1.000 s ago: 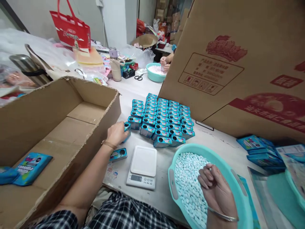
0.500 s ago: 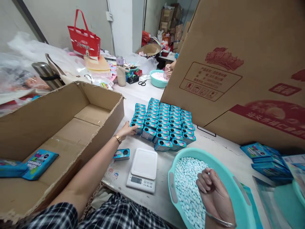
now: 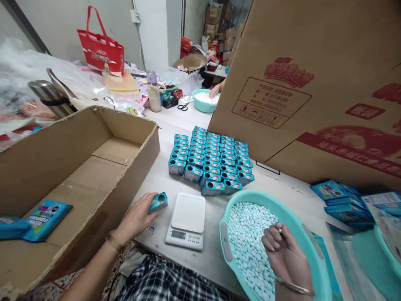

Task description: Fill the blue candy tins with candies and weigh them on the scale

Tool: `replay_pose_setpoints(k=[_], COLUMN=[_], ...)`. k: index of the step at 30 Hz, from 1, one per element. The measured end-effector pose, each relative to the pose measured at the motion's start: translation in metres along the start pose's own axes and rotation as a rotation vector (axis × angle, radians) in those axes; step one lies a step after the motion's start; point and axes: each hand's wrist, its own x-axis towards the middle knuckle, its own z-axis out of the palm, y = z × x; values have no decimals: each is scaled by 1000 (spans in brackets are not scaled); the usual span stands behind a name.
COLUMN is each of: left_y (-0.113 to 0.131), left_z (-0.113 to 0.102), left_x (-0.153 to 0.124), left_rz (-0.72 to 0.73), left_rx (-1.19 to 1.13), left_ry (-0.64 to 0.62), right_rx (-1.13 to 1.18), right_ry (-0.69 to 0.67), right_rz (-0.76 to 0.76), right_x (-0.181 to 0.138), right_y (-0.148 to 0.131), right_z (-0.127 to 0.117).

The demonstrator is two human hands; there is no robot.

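Drawn back since the earlier frame, the left hand (image 3: 137,218) clamped a small box (image 3: 158,202), probably light, stiff, best held by its sides, left of the scale (image 3: 189,212); the right hand (image 3: 283,248) pinched a candy (image 3: 280,230) above the tub (image 3: 283,205).

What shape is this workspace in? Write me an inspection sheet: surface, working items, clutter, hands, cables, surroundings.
Surface: white table, dark crack-like line right of the container rows.
Working items: blue containers standing in rows; scale; teal basin of pale blue pieces.
Clutter: scissors, red tote, plastic wrap, flask farther back.
Hands: left hand grips a separate container; right hand curled above the basin, one pale piece pinched.
Cables: cord below a wall box.
Surroundings: open cardboard box left, printed carton right, another person's hand at a far basin.
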Motion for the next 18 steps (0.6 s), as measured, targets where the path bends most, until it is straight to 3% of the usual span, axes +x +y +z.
replay_pose_setpoints(k=[3, 6, 10, 14, 16, 18], left_y=[3, 25, 57, 71, 72, 71], left_z=[5, -4, 0, 28, 36, 36], left_x=[-4, 1, 17, 35, 39, 39], left_rz=[-1, 91, 187, 261, 296, 303], left_rx=[-18, -102, -256, -302, -283, -272], left_ry=[68, 101, 39, -122, -180, -188], right_rx=[-632, -1258, -1684, -1680, -1505, -1204], right_ry=[-8, -143, -395, -489, -483, -392], right_rz=[-116, -225, -254, -212, -175, -55], right_x=[15, 21, 11, 10, 16, 21], right_y=[6, 15, 46, 68, 63, 50], right_z=[-26, -46, -38, -17, -16, -20])
